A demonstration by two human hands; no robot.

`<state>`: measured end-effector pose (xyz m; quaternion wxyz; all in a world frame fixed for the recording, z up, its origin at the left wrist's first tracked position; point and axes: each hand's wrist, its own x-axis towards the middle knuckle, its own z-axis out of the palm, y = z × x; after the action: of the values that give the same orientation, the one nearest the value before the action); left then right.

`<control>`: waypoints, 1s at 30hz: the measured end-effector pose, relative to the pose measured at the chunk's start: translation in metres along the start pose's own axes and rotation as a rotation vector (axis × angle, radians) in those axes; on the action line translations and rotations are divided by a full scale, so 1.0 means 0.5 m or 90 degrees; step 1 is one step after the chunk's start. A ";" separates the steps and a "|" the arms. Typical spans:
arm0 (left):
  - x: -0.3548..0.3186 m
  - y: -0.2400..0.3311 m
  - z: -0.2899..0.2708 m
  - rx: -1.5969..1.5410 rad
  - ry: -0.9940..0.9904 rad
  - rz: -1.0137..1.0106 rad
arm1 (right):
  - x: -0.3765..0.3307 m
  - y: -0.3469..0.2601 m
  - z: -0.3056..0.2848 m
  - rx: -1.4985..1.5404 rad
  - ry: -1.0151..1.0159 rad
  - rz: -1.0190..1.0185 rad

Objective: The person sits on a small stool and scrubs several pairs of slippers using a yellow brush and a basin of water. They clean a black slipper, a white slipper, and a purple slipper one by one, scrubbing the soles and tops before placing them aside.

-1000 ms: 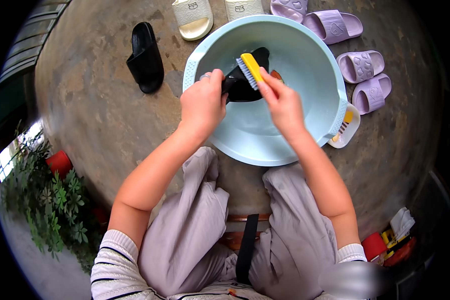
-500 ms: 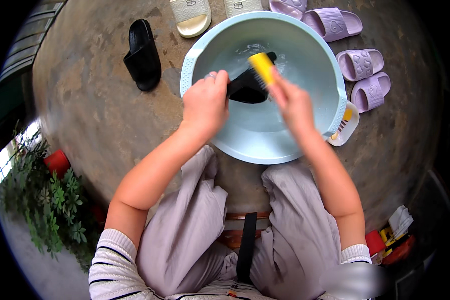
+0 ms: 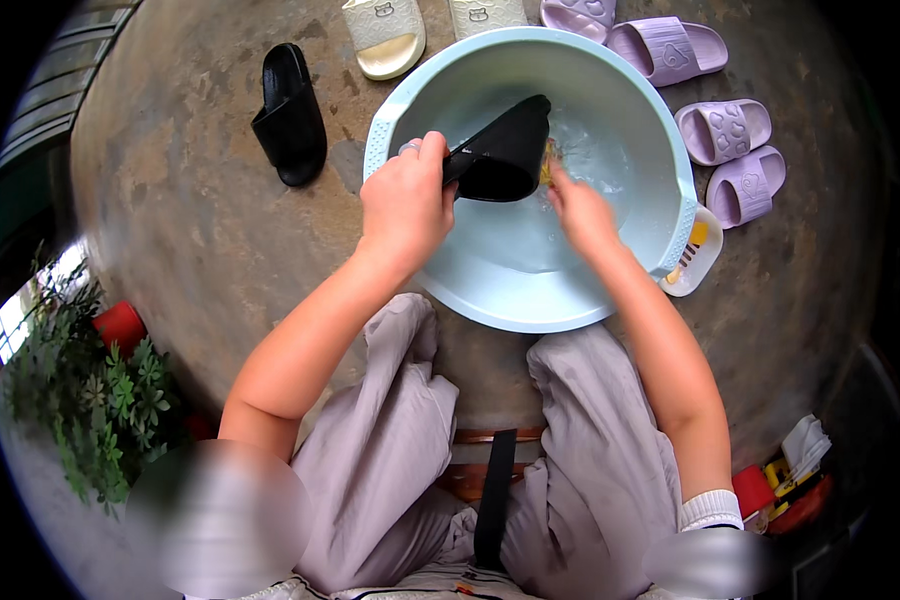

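Note:
My left hand [image 3: 407,200] is closed around one end of a black slipper [image 3: 500,145], tilted over the light-blue basin [image 3: 540,295]. My right hand [image 3: 584,216] reaches down inside the basin, fingers closed on a yellow scrubbing brush [image 3: 547,165]. Only a sliver of the brush shows, beside the slipper's right edge; the slipper and my fingers hide the rest. Clear water [image 3: 605,170] ripples around the right hand. Whether the bristles touch the slipper I cannot tell.
Another black slipper [image 3: 290,125] lies on the concrete floor to the left. Cream slippers [image 3: 385,40] and several purple slippers [image 3: 670,52] ring the basin's far and right sides. A white dish [image 3: 700,255] sits against the basin's right handle. A leafy plant [image 3: 120,400] stands at lower left.
My right hand has brought the brush down from over the slipper to its right side, lower in the basin. The slipper has tipped, showing more of its black surface and foot opening.

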<state>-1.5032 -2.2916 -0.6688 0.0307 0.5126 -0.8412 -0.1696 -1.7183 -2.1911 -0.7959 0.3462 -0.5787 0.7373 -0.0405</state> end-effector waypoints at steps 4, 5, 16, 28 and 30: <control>0.002 0.007 0.000 -0.004 -0.009 -0.003 | -0.003 0.019 -0.055 0.183 0.286 0.051; 0.000 0.008 0.000 0.001 -0.009 -0.004 | -0.017 0.003 -0.072 0.214 0.303 0.023; -0.012 0.014 0.026 0.028 0.007 0.023 | -0.036 -0.084 -0.087 0.139 0.336 -0.112; -0.061 -0.021 -0.005 -0.145 0.007 -0.021 | -0.011 -0.039 -0.086 0.097 0.341 -0.032; -0.063 -0.025 -0.009 -0.131 0.023 -0.028 | -0.055 -0.103 -0.081 0.165 0.309 -0.094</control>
<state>-1.4764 -2.2706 -0.6648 0.0948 0.5278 -0.8072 -0.2468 -1.6958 -2.1978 -0.7287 0.2265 -0.5550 0.7433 -0.2968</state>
